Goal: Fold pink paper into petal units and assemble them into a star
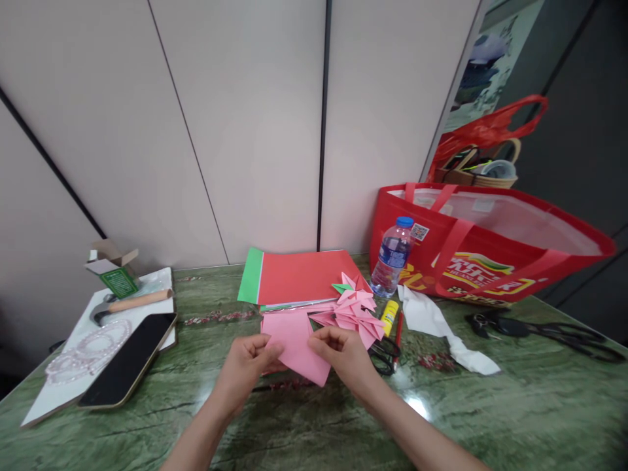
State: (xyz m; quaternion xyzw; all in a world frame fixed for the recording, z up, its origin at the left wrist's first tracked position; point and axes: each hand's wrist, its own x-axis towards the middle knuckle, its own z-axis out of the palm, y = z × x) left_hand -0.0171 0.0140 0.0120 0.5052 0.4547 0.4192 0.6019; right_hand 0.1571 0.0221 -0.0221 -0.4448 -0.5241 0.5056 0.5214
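A pink paper sheet (297,345) is held just above the green marble table (490,418), near its middle. My left hand (248,365) pinches the sheet's left edge with closed fingers. My right hand (343,353) grips its right side, fingers curled over the paper. Just beyond the sheet lies a pile of folded pink paper pieces (356,309) with a small green piece among them. A stack of red and green paper sheets (299,277) lies further back.
A phone (128,366), a bead bracelet (91,347), a hammer (130,304) and a small box (112,267) rest on a white board at left. A water bottle (391,256), glue stick (390,314), red pen, crumpled white paper (441,327), scissors (549,330) and red bag (490,245) are at right.
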